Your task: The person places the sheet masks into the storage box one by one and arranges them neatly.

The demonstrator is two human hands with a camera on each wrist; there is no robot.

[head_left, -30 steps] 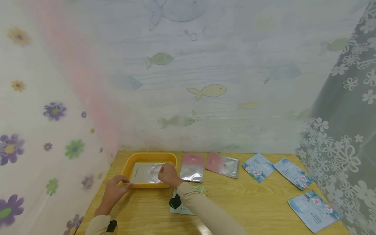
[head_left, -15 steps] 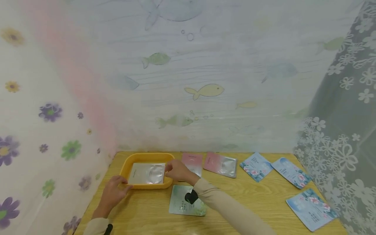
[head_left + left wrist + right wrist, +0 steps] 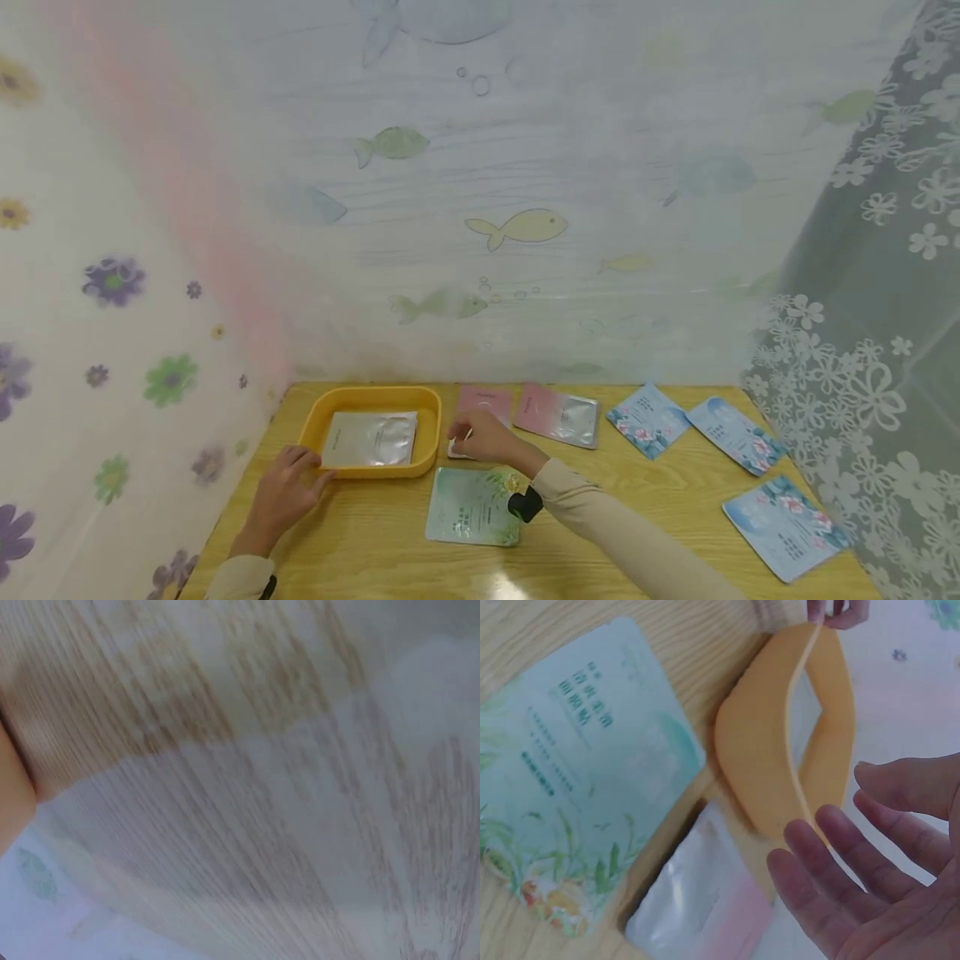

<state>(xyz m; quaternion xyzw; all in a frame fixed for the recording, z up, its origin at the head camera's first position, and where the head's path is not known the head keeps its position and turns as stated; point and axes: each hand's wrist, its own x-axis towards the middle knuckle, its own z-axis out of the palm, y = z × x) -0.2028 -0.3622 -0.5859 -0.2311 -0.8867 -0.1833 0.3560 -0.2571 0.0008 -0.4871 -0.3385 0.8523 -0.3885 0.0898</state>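
A yellow tray (image 3: 378, 472) stands at the left of the table, with a cream-and-silver sachet (image 3: 367, 438) lying inside. My left hand (image 3: 281, 500) pinches the tray's near left rim between thumb and fingers; only a bit of skin shows in the left wrist view. To the right of the tray my right hand (image 3: 487, 437) hovers over a pink-and-silver sachet (image 3: 483, 402) and hides part of it. Seen in the right wrist view, its fingers (image 3: 840, 870) are spread and hold nothing. Below that hand lies a green sachet (image 3: 467, 507) on the table.
A second pink-and-silver sachet (image 3: 557, 415) lies further right. Several blue floral sachets, among them one at the near right (image 3: 786, 527), occupy the right side of the wooden table (image 3: 615, 508). A fish-printed curtain (image 3: 525, 333) hangs behind the table.
My right hand has left the cream-and-silver sachet in the tray and moved right, over the pink-and-silver sachet. The green sachet is more exposed. My left hand stays on the tray's rim.
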